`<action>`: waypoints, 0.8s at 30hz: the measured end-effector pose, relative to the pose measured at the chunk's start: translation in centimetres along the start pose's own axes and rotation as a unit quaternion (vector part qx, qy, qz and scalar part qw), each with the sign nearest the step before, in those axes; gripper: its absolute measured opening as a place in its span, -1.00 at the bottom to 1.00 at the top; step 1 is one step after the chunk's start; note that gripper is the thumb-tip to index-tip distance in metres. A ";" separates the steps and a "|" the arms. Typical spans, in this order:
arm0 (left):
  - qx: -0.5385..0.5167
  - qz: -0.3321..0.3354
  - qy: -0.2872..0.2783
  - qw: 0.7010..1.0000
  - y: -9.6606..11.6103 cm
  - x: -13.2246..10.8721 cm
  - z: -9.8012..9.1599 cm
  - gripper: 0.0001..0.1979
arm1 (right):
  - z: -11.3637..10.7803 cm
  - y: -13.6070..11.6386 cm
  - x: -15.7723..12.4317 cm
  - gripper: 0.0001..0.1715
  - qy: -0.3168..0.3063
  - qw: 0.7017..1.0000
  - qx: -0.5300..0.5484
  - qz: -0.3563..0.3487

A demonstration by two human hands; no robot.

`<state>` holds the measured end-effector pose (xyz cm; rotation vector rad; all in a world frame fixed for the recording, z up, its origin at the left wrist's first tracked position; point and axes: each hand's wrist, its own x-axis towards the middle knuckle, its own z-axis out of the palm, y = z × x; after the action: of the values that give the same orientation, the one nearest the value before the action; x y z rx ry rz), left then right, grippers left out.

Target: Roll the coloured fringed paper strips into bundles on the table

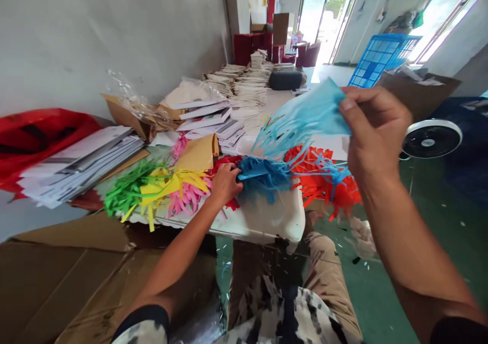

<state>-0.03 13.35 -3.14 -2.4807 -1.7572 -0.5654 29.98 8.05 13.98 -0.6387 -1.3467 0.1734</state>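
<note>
My right hand is raised above the table's right side. Its thumb and fingers pinch the solid end of a light blue fringed tissue paper sheet, whose thin strips trail down to the left. Low on the table, my left hand has its fingers curled at the left end of a darker blue fringed paper bundle, closed on it. Partly under that hand lies dark red fringed paper. Green, yellow and pink fringed bundles lie to its left. Orange-red fringed paper hangs at the table's right edge.
Stacks of printed paper and envelopes stand along the wall, beside a red bag. Piled white bundles lie farther back. A cardboard box is at lower left, a round fan-like object and blue crate at right.
</note>
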 end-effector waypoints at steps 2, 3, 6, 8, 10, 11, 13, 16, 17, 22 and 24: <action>-0.015 0.020 -0.014 1.000 0.3 -0.1 -1.4 -0.49 | -1.6 -2.6 -0.9 -0.96 -0.017 0.999 -0.036 0.006; -0.027 0.032 -0.010 0.999 0.6 -0.2 -2.4 -0.44 | -2.2 -3.6 -1.6 -0.95 -0.030 0.998 -0.053 0.016; -0.104 0.071 0.093 0.988 2.7 -1.0 -6.1 -0.50 | -3.4 -5.3 -4.5 -0.91 -0.076 0.991 -0.086 0.072; -0.202 0.082 0.222 0.950 5.1 -1.8 -8.7 -0.68 | -3.9 -5.6 -6.3 -0.91 -0.092 0.987 -0.089 0.102; -0.312 0.082 0.269 0.908 8.1 -2.6 -10.8 -0.80 | -4.2 -5.5 -7.7 -0.93 -0.099 0.983 -0.089 0.123; -0.351 0.099 0.252 0.896 9.6 -2.9 -11.5 -0.84 | -4.3 -5.4 -8.2 -0.95 -0.102 0.982 -0.089 0.134; -0.372 0.135 0.224 0.891 12.3 -3.2 -12.2 -0.86 | -4.6 -5.5 -9.0 -0.95 -0.110 0.978 -0.088 0.154; -0.345 0.174 0.201 0.900 15.1 -3.1 -11.8 -0.77 | -5.1 -5.8 -9.7 -0.94 -0.113 0.975 -0.089 0.172; -0.345 0.178 0.193 0.901 15.7 -2.9 -11.5 -0.74 | -5.3 -5.9 -9.8 -0.94 -0.110 0.975 -0.091 0.172; -0.433 0.156 0.117 0.880 16.9 -2.0 -10.3 -0.68 | -6.4 -6.4 -10.3 -0.92 -0.107 0.974 -0.107 0.167; -0.464 0.155 0.089 0.868 17.2 -1.9 -10.3 -0.80 | -6.8 -6.5 -10.6 -0.93 -0.108 0.974 -0.109 0.166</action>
<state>12.49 3.06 8.73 -2.9878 -1.0815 -1.8788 32.28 -4.45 7.79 -1.0545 -1.4727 0.3768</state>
